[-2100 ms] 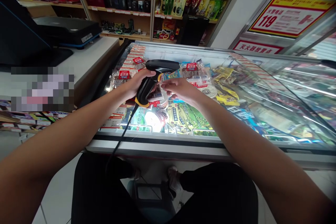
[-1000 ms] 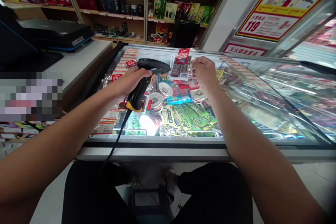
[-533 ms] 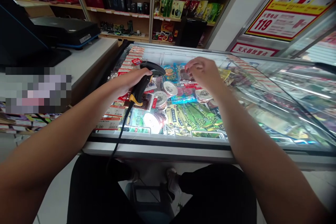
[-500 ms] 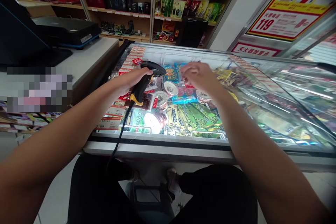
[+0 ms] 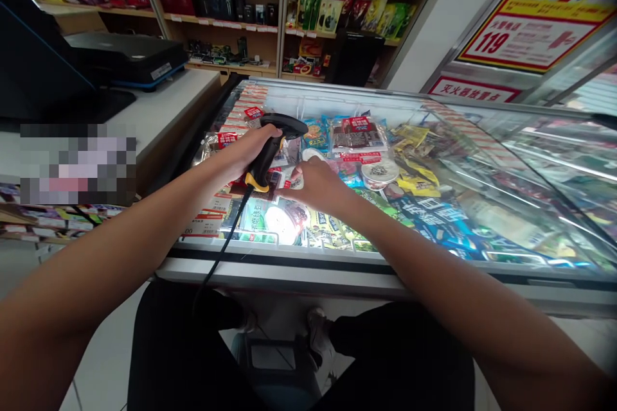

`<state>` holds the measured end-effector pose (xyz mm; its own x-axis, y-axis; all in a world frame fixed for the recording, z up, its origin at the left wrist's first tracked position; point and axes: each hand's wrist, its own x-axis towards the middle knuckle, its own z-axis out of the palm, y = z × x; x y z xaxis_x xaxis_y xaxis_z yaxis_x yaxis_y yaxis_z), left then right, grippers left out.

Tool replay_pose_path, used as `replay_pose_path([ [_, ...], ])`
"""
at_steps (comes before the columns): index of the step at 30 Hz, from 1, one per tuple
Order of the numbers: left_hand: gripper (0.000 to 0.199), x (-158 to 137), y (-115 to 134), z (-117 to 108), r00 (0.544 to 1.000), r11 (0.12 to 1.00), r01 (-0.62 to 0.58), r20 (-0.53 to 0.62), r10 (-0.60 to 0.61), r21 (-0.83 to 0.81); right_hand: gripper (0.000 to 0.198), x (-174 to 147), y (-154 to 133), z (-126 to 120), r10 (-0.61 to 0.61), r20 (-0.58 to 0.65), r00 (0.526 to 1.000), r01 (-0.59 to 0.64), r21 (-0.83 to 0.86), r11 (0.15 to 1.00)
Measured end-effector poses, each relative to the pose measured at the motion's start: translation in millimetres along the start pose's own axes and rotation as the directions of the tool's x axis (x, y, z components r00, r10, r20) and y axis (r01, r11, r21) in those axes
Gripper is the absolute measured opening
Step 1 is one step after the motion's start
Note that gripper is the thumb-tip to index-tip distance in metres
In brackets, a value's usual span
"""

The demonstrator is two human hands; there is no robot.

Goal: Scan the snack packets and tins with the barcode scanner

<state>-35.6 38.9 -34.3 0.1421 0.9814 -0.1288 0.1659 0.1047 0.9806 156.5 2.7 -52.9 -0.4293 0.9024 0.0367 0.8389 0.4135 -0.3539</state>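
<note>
a left hand (image 5: 258,144) grips a black-and-yellow scanner (image 5: 267,157), a right hand (image 5: 315,183) open beside it.
the scanner is tilted over the goods in a display case (image 5: 289,271), its cable (image 5: 230,228) running down from the handle; just right of that handle the right hand has thumb and fingers apart, near a dark packet (image 5: 274,191) lying below the scanner, contact impossible to tell; right of the scanner lie a red-labelled packet (image 5: 359,136) and, nearer the person, a lidded tub (image 5: 380,172).

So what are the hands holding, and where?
The left hand holds the black and yellow pistol-shaped scanner by its handle; whether the right hand holds anything is unclear.
</note>
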Motion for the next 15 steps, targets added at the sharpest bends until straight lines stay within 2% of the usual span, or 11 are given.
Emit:
replay_pose_path([
  [3,0.026,-1.5,2.6,2.2,0.997,0.992,0.068,-0.02,-0.071,-0.107,0.08,-2.9,-7.1,7.2,-0.015,-0.064,0.998,0.01,-0.077,0.997],
  [6,0.026,-2.0,4.4,1.9,0.996,0.991,0.074,-0.031,-0.078,-0.108,0.085,-1.9,-6.6,9.9,-0.038,-0.052,0.998,0.034,-0.087,0.996],
  [12,0.03,-0.9,3.0,0.0,0.999,0.995,0.049,-0.003,-0.049,-0.081,0.075,6.6,2.1,4.3,-0.006,0.012,1.0,0.006,0.045,0.999],
  [15,0.033,-2.2,5.1,0.2,0.999,0.999,0.012,-0.03,-0.014,-0.047,0.044,10.3,5.1,-3.9,0.009,0.063,0.998,-0.02,0.174,0.985],
])
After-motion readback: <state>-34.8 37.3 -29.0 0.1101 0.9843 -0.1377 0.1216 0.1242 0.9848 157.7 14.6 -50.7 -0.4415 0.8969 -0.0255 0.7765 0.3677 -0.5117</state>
